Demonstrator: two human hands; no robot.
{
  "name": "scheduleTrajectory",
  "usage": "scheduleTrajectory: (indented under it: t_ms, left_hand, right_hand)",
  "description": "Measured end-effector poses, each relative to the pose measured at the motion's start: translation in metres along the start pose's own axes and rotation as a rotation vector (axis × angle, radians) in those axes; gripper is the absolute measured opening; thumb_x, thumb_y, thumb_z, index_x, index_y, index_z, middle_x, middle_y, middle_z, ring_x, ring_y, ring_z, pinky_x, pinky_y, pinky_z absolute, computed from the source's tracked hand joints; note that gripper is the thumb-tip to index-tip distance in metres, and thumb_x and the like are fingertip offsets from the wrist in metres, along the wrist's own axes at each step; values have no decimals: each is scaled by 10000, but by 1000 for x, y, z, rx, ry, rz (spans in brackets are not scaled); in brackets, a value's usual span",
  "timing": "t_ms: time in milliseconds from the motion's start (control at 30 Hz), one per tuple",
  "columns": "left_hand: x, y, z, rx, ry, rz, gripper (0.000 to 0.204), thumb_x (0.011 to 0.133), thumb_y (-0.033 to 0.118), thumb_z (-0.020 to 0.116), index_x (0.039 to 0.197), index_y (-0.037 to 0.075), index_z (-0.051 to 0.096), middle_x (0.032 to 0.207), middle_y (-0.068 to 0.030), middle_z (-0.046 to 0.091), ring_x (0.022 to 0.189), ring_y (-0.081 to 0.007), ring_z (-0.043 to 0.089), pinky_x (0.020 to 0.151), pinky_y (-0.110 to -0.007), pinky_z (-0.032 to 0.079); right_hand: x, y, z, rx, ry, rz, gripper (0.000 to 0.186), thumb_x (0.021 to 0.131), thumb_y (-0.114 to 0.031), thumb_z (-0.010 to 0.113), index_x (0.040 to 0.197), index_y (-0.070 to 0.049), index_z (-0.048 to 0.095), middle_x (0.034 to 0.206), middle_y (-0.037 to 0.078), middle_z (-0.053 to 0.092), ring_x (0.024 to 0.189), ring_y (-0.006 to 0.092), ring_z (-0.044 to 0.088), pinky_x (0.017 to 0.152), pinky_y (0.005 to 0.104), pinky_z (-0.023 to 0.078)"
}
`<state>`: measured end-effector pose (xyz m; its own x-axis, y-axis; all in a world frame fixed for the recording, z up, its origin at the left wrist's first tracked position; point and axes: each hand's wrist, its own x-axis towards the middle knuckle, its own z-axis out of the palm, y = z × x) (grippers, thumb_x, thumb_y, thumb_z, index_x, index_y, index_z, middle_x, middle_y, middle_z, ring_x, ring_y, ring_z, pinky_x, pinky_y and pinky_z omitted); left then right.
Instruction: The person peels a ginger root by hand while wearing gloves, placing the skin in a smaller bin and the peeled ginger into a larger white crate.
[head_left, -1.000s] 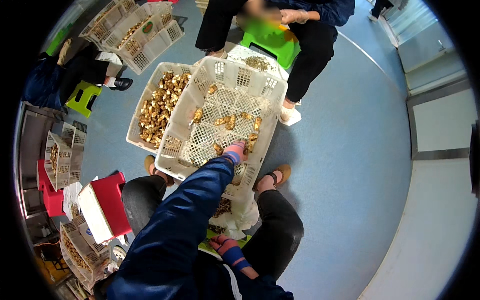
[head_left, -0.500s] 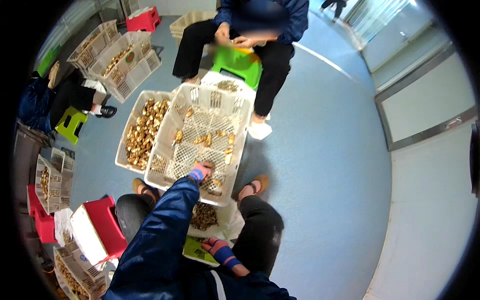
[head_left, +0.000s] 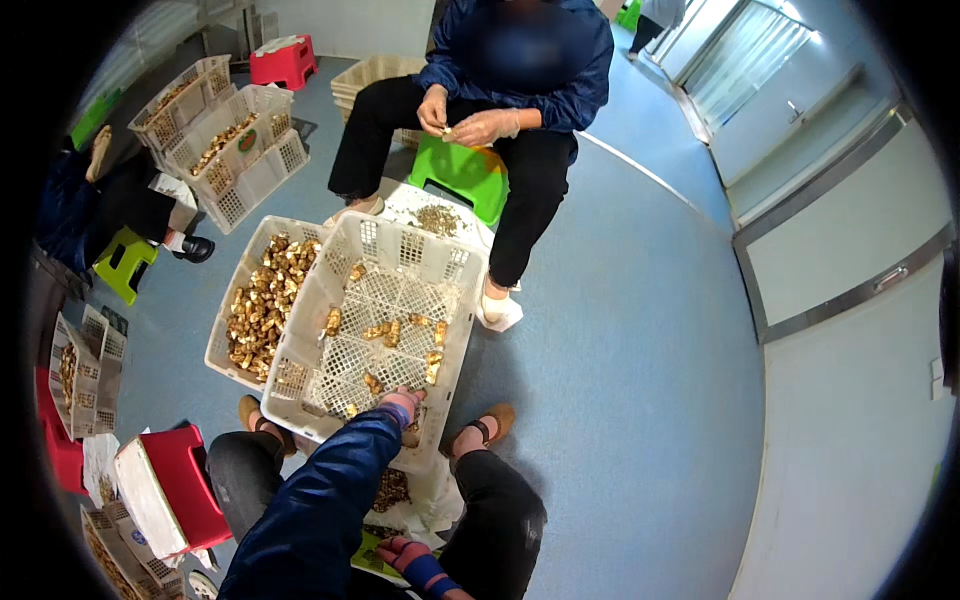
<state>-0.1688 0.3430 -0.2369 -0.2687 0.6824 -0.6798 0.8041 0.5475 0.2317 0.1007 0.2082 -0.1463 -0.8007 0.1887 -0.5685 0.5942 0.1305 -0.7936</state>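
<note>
My left hand, in a pink and purple striped fingerless glove, reaches into a white plastic crate near its front end. The fingers are stretched out and apart, just above a brown-and-cream mushroom by the right wall. Another mushroom lies left of the fingertips, and several more are scattered across the perforated bottom. Low between my knees, my right hand, in a pink and blue striped glove, stays closed with fingers curled. What it holds, if anything, is hidden.
A crate heaped with mushrooms stands left of mine. Dark trimmings lie below the crate's near end. Opposite, a co-worker on a green stool handles a small piece. A red stool is beside my left knee.
My view has tilted upward, so the crate appears lower. My left hand has shifted slightly right within the crate, uncovering a mushroom. The co-worker has raised both hands.
</note>
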Motion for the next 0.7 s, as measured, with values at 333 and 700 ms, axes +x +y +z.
scheduleTrajectory:
  t_ms: [333, 700]
  left_hand:
    - [24, -1, 44, -92, 155, 0, 329, 598, 165, 629, 904, 51, 585, 888, -190, 599, 855, -330, 584, 720, -401, 479]
    - [9, -64, 16, -388, 200, -117, 483, 655, 461, 549, 962, 95, 616, 861, -137, 625, 827, -281, 588, 725, -379, 454]
  right_hand:
    - [-17, -26, -19, 185, 33, 38, 263, 763, -291, 617, 902, -67, 623, 832, 147, 610, 795, 289, 589, 676, 350, 460]
    - [-8, 3, -1, 135, 95, -71, 208, 765, -233, 623, 884, -62, 630, 821, 138, 628, 760, 234, 609, 660, 319, 466]
